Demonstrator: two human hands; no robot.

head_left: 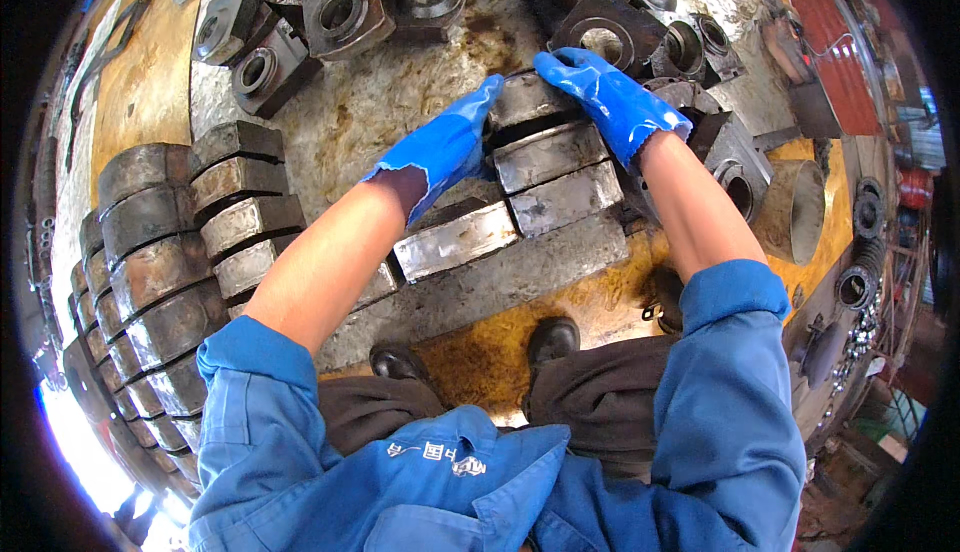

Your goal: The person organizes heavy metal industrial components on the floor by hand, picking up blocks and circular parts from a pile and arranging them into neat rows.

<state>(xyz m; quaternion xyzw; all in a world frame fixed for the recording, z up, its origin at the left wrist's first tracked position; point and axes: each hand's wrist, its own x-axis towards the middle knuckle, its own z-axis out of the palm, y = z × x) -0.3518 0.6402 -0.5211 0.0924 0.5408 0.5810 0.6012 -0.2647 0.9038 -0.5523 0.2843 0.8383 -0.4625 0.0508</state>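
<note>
My left hand (452,146), in a blue rubber glove, presses against the left side of a dark-edged metal block (532,100). The same block has my right hand (612,98), gloved alike, on its right side, with the fingers curled over its far corner. Directly nearer to me are two more metal blocks, an upper one (552,157) and a lower one (566,200), lying in a row with the held one. Another block (457,240) sits to their lower left. A flat grey steel bar (570,250) runs along the near edge. The left fingertips are partly hidden.
Tall stacks of metal blocks (160,257) stand at the left, with a shorter stack (250,217) beside them. Bored housings (345,17) lie at the far left, more housings (605,42) at the far right. A metal ring (795,210) stands at the right. My shoes (553,340) are below.
</note>
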